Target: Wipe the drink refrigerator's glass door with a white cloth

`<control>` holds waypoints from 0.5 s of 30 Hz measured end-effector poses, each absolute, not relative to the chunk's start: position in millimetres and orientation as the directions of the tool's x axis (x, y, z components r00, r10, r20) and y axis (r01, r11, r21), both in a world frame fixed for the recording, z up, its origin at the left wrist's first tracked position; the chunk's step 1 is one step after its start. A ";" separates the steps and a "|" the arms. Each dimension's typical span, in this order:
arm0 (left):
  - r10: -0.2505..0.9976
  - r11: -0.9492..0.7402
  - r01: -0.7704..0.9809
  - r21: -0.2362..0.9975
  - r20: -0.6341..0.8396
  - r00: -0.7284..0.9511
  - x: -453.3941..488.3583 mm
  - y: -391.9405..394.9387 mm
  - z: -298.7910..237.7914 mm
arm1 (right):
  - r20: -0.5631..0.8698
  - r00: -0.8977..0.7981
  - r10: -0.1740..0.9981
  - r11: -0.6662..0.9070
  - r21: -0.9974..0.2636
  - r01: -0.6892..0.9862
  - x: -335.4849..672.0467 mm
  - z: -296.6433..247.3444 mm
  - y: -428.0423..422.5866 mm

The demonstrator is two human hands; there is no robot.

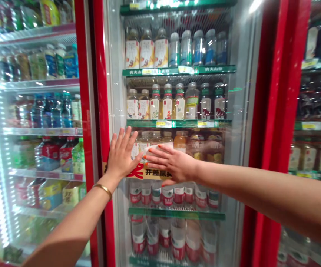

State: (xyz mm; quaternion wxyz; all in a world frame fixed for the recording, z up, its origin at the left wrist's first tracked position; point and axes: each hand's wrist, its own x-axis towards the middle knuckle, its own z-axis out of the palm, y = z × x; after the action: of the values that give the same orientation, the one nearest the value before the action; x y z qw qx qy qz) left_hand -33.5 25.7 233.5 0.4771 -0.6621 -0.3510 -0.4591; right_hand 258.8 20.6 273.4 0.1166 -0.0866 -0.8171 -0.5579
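Observation:
My left hand (121, 154) lies flat, fingers spread and pointing up, against the glass door (238, 111) of a red-framed drinks fridge, near its left edge. A gold bangle (102, 189) circles that wrist. My right hand (169, 164) reaches in from the right, fingers stretched out leftward with orange nails, flat on the same glass beside the left hand. Both hands hold nothing. Behind the glass, a yellow and red sticker (146, 172) sits just below my hands.
Green-edged shelves (177, 123) inside hold rows of bottled teas, juices and water. A second fridge (40, 129) at the left holds sodas and cans. A red door frame (271, 129) stands at the right, with another fridge (316, 148) beyond.

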 end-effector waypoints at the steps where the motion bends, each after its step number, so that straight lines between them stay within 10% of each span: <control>1: 0.023 -0.299 0.903 -0.308 0.944 0.329 -33.0 25.9 233.6 | 0.338 -0.941 0.021 0.360 0.875 0.322 256.3 285.3 22.3; 7: -0.038 -0.316 0.906 -0.280 0.958 0.283 -32.9 25.9 230.4 | 0.864 -0.503 0.038 0.348 0.460 0.817 234.2 370.0 29.7; 12: -0.084 -0.336 0.904 -0.265 0.964 0.252 -34.8 29.0 226.6 | 0.282 -0.960 0.002 0.359 0.895 0.263 202.9 318.6 23.8; 15: -0.094 -0.339 0.903 -0.264 0.964 0.247 -34.9 29.5 226.5 | 0.353 -0.936 -0.010 0.344 0.880 0.328 194.1 350.2 31.5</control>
State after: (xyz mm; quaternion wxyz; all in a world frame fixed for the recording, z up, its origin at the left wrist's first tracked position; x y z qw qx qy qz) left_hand -34.9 29.5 226.5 0.4767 -0.6296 -0.3212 -0.5228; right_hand 194.1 31.5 350.2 0.1496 -0.0987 -0.8061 -0.5640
